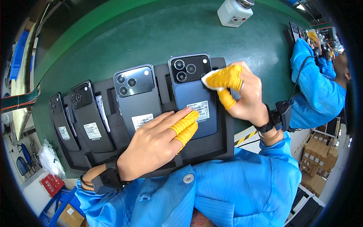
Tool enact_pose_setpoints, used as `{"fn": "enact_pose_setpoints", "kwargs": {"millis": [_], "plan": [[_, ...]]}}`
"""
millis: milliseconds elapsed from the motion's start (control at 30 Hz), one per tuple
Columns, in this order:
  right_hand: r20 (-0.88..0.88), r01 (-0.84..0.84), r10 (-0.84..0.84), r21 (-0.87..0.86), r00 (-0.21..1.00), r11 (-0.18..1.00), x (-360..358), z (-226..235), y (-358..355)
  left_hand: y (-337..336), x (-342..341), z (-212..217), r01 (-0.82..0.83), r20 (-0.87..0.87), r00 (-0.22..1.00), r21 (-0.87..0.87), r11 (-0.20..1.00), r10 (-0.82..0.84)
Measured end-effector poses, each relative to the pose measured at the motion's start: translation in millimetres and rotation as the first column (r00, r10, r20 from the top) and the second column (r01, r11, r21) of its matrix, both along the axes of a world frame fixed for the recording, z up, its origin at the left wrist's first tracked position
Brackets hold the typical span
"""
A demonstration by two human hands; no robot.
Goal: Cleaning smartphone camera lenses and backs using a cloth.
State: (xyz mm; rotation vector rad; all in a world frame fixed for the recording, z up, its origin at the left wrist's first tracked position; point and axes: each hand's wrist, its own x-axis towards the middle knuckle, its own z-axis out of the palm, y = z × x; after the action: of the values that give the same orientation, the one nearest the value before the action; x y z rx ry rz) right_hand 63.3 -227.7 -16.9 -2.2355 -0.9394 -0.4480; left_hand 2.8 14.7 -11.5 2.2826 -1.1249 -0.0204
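Observation:
A dark blue smartphone (191, 96) lies back up in a black foam tray (224, 140), with a white label on its lower half. My left hand (153, 142) rests on that phone with its fingers stretched out flat, two of them in yellow finger cots, partly covering the label. At the phone's upper right edge my right hand (238, 89), also in yellow finger cots, pinches a small white wipe (207, 80) beside the camera panel. Left of it sits a grey smartphone (138, 96), its label partly hidden by my left hand.
Two more dark smartphones, one nearer (90, 117) and one at the far left (63, 123), lie in the tray. A white bottle (235, 13) stands on the green table (151, 36). At right, a co-worker's blue sleeve (315, 90) shows near cardboard boxes (319, 155).

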Motion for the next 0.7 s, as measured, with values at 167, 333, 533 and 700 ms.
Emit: {"fn": "enact_pose_setpoints", "kwargs": {"millis": [167,333,533,700], "plan": [[-0.123,-0.050,0.060,0.079,0.991,0.996,-7,-6,-9,1,0,-3,-0.001,0.022,1.000,0.001,1.000,0.001],[-0.449,0.122,0.077,0.398,0.890,0.909,-1,-1,-21,-2,-2,1,0.007,0.058,0.998,0.031,1.000,-0.009],[-0.440,0.130,0.139,0.527,0.887,0.840,5,5,-28,3,-5,16,0.103,-0.027,0.995,0.163,0.981,-0.100],[-0.403,0.132,0.116,0.536,0.908,0.834,6,10,-28,11,-21,23,0.250,-0.148,0.965,0.277,0.928,-0.216]]}}
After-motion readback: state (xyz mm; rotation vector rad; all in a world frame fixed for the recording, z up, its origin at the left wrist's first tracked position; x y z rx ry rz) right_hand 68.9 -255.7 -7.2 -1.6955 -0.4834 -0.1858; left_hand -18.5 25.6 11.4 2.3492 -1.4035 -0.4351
